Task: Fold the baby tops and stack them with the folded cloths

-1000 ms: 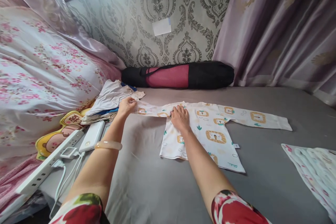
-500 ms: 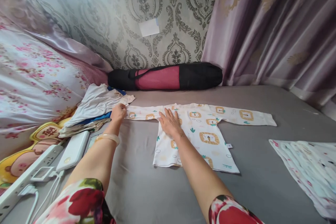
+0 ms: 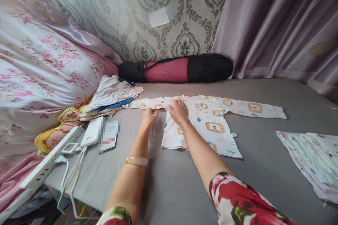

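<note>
A child's long-sleeved white shirt with orange lion faces and green leaf prints lies flat, both sleeves stretched out sideways. My right hand rests on its upper left chest, near the left sleeve's base, fingers out and somewhat bent. Just below the left sleeve is my left hand, its thumb and fingers drawn together near the sleeve's lower edge. No cloth shows lifted in them.
A rumpled clothes pile lies left, beside a white power bank, a phone and a power strip with cables. A black-and-pink rolled bag lies against the wall. Folded cloths are at right on the grey sheet.
My left hand has left the sleeve's cuff and moved right, toward the underarm. My right hand stays on the shirt's chest. The view has shifted, showing more at the lower left.
</note>
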Demonstrator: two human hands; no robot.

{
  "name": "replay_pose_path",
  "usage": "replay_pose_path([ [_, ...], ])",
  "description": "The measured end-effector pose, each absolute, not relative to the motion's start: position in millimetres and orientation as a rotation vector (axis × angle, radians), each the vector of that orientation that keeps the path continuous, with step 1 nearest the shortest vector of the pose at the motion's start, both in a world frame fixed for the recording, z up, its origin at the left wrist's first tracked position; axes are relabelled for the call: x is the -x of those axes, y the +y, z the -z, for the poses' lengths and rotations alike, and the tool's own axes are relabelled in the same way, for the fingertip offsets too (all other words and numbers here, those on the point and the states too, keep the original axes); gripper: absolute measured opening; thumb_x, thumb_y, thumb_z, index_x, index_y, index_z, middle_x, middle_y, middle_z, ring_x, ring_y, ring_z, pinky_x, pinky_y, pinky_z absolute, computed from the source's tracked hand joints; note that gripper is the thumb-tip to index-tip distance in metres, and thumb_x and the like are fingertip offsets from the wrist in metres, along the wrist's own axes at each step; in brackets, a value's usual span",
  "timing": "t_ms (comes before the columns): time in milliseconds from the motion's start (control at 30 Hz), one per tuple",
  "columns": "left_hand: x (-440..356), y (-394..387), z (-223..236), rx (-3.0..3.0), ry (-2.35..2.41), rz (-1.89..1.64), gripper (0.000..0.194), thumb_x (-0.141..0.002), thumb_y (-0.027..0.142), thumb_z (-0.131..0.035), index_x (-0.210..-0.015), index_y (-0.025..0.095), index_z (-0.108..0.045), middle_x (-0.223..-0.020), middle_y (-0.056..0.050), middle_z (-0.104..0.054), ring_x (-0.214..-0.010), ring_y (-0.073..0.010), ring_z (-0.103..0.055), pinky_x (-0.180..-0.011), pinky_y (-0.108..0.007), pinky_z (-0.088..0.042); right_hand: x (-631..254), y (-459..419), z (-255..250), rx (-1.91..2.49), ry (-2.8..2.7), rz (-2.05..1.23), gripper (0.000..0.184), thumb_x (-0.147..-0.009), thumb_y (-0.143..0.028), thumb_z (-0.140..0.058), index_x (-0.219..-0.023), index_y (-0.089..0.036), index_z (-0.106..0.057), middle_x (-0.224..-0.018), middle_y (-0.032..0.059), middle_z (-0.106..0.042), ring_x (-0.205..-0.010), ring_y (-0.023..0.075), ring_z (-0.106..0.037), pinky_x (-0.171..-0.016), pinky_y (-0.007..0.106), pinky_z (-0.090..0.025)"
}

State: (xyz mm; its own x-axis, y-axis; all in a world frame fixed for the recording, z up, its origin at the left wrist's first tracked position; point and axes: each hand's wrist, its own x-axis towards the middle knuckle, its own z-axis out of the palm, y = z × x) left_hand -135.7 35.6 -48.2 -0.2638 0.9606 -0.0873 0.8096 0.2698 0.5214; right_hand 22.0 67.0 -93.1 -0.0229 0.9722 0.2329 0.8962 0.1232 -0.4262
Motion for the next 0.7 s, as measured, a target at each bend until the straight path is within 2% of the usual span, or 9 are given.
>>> replay_pose_path([
  [100,121,1,56,-1.594,2.081,-0.458,0.023,-0.084,0.036,-0.054,-0.086,0.017,-0.067,-0.092,-0.012,-0.072,-0.087,-0.0238,-0.065,-0.069,-0.028,-0.042,-25,67,91,1.846,-1.899,-0.206,0.033,-0.099,-0.031,-0.038,-0.114,-0.019,-0.064,-0.128,0.0119,-0.056,-0.117,0.0259,-0.046,-0.098,0.034,-0.038],
  [200,111,-24,61,-1.619,2.092,-0.418,0.023,-0.084,0.038,-0.053,-0.086,0.018,-0.064,-0.095,-0.011,-0.072,-0.089,-0.0238,-0.065,-0.067,-0.028,-0.041,-24,65,89,1.841,-1.944,-0.173,0.03,-0.097,-0.027,-0.04,-0.116,-0.019,-0.063,-0.128,0.0127,-0.055,-0.118,0.0267,-0.046,-0.099,0.035,-0.037],
  [333,102,-42,65,-1.704,2.136,-0.394,0.021,-0.086,0.039,-0.05,-0.086,0.021,-0.061,-0.098,-0.01,-0.072,-0.093,-0.0238,-0.065,-0.068,-0.028,-0.04,-24,51,87,1.817,-2.096,-0.195,0.037,-0.098,-0.029,-0.039,-0.128,-0.016,-0.056,-0.139,0.0142,-0.049,-0.13,0.0267,-0.039,-0.111,0.039,-0.025],
  [500,100,-51,64,-1.764,2.154,-0.298,0.025,-0.088,0.043,-0.048,-0.083,0.021,-0.059,-0.097,-0.009,-0.071,-0.093,-0.0241,-0.064,-0.068,-0.029,-0.04,-45,3,84,1.713,-2.277,-0.392,0.057,-0.1,-0.04,-0.035,-0.149,-0.011,-0.033,-0.159,0.0163,-0.024,-0.147,0.0282,-0.016,-0.118,0.048,-0.008],
  [700,104,-60,59,-1.825,2.038,-0.279,0.029,-0.085,0.048,-0.05,-0.08,0.02,-0.06,-0.086,-0.007,-0.07,-0.081,-0.0217,-0.063,-0.066,-0.027,-0.04,-108,-78,67,1.421,-2.484,-0.73,0.059,-0.098,-0.043,-0.038,-0.149,-0.013,-0.035,-0.16,0.0161,-0.02,-0.149,0.0308,-0.011,-0.119,0.053,-0.007],
])
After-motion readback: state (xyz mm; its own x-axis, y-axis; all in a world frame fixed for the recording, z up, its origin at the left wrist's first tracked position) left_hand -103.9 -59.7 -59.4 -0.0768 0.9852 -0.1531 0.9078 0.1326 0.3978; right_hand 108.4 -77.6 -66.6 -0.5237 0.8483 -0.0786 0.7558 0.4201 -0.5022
